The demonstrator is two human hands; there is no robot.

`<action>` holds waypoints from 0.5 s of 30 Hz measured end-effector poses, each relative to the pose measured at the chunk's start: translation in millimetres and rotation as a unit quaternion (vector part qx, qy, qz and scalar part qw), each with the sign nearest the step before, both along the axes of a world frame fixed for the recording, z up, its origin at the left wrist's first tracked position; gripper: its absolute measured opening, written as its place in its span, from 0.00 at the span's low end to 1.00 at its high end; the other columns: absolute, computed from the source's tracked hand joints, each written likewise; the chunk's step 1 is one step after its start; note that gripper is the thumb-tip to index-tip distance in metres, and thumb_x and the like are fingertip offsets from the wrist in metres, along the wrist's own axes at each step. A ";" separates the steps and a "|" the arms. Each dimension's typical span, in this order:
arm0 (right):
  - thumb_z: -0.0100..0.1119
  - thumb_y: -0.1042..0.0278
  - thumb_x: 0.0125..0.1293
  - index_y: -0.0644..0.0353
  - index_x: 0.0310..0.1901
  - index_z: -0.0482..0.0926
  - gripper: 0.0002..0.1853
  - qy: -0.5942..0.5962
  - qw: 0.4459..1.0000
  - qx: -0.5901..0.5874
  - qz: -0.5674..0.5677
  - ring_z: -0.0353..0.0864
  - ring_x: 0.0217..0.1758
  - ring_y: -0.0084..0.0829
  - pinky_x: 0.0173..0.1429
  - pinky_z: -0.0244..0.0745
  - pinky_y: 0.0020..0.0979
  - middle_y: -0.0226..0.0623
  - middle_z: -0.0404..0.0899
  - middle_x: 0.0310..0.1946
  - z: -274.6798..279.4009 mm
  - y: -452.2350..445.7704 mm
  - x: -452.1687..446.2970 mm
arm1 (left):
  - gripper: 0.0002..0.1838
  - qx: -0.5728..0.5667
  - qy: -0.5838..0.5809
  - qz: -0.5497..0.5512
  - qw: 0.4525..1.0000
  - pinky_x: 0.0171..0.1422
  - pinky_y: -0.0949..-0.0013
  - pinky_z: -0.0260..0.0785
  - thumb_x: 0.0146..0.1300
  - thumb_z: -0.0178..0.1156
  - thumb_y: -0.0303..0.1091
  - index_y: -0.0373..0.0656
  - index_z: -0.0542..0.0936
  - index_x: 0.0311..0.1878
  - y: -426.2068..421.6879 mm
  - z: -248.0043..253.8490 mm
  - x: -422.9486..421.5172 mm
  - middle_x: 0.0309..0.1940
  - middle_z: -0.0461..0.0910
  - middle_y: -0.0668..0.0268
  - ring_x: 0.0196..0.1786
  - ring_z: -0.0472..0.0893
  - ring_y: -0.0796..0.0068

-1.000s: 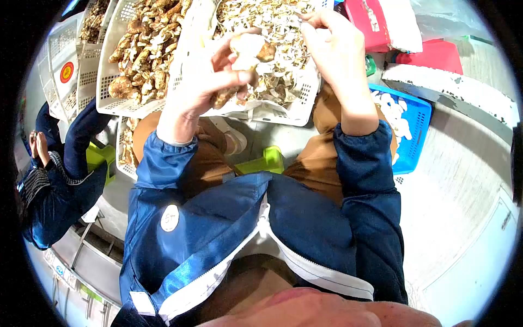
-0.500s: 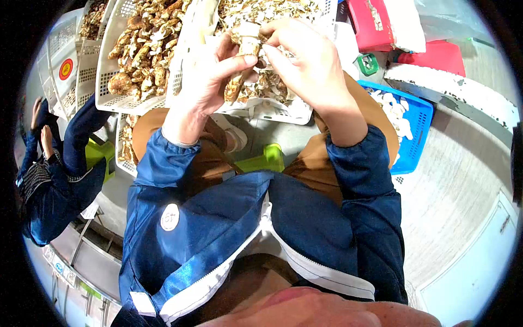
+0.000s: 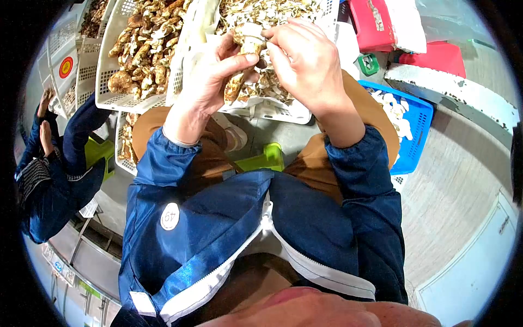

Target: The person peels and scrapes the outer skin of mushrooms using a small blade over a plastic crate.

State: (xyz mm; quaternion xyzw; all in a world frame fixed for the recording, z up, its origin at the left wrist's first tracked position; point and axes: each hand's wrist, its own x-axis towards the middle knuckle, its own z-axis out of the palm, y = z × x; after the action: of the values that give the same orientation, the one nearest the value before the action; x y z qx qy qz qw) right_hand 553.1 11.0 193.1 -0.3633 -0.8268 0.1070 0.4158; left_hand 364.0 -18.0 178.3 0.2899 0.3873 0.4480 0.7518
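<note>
My left hand [image 3: 204, 73] grips a pale mushroom [image 3: 249, 41] with a brown, dirt-stained stem, its fingers wrapped round the middle. At the mushroom's upper right side, my right hand [image 3: 308, 62] is closed with thumb and fingertips pinched together. Whatever lies in that pinch is too small or hidden to name. Both hands are above a white basket [image 3: 291, 111] with mushroom scraps and pieces in it.
A white crate [image 3: 103, 90] of brown mushrooms stands on the left. At right, a blue basket [image 3: 422, 128] holds pale mushroom pieces, near a red container [image 3: 370, 24] and a green box [image 3: 369, 64]. A co-worker [image 3: 49, 180] sits at far left.
My right hand has turned slightly, its back now more toward the camera and fingers curled nearer the mushroom's top. My left hand keeps its grip. The co-worker's hands have shifted slightly.
</note>
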 end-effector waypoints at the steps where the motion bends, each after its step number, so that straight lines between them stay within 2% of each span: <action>1: 0.63 0.74 0.55 0.62 0.32 0.77 0.05 0.001 1.000 0.000 -0.001 0.82 0.40 0.49 0.53 0.76 0.47 0.45 0.80 0.30 0.3 0.0 -0.1 | 0.26 0.005 0.010 0.001 1.000 0.45 0.72 0.80 0.61 0.70 0.27 0.34 0.75 0.62 0.1 0.2 0.2 0.47 0.82 0.62 0.47 0.82 0.76; 5: 0.64 0.73 0.57 0.62 0.32 0.79 0.04 -0.002 0.997 -0.080 0.002 0.82 0.41 0.48 0.50 0.77 0.45 0.45 0.80 0.30 6.3 -0.3 5.6 | 0.28 0.028 0.037 -0.001 0.999 0.45 0.71 0.80 0.60 0.70 0.25 0.34 0.75 0.63 0.8 0.2 -2.4 0.47 0.82 0.61 0.46 0.83 0.75; 8: 0.64 0.72 0.58 0.62 0.33 0.80 0.04 0.050 0.987 -0.150 0.006 0.82 0.40 0.48 0.47 0.77 0.43 0.45 0.80 0.30 5.9 0.7 10.2 | 0.29 0.040 0.053 -0.012 0.998 0.46 0.72 0.80 0.60 0.70 0.25 0.32 0.74 0.65 2.6 -3.8 -6.9 0.47 0.82 0.61 0.46 0.83 0.75; 9: 0.63 0.72 0.60 0.62 0.34 0.81 0.04 0.064 0.989 -0.134 0.016 0.81 0.38 0.48 0.46 0.76 0.44 0.43 0.79 0.29 3.8 2.0 8.9 | 0.34 0.019 0.047 -0.018 0.999 0.47 0.72 0.80 0.60 0.70 0.24 0.32 0.70 0.69 2.6 -0.8 -7.5 0.48 0.82 0.61 0.47 0.83 0.75; 15: 0.62 0.72 0.60 0.61 0.37 0.80 0.05 0.028 0.993 -0.104 0.037 0.80 0.39 0.48 0.47 0.76 0.45 0.43 0.78 0.30 9.0 -0.8 8.2 | 0.40 0.037 0.055 -0.014 0.998 0.48 0.73 0.79 0.60 0.70 0.24 0.33 0.63 0.75 1.1 -4.0 -4.9 0.51 0.81 0.61 0.47 0.83 0.75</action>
State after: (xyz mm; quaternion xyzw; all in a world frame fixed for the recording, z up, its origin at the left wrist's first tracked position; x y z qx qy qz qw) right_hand 561.3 10.2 202.1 -0.3709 -0.8122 0.2179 0.3941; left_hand 359.1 -16.9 174.2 0.3469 0.4070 0.4346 0.7246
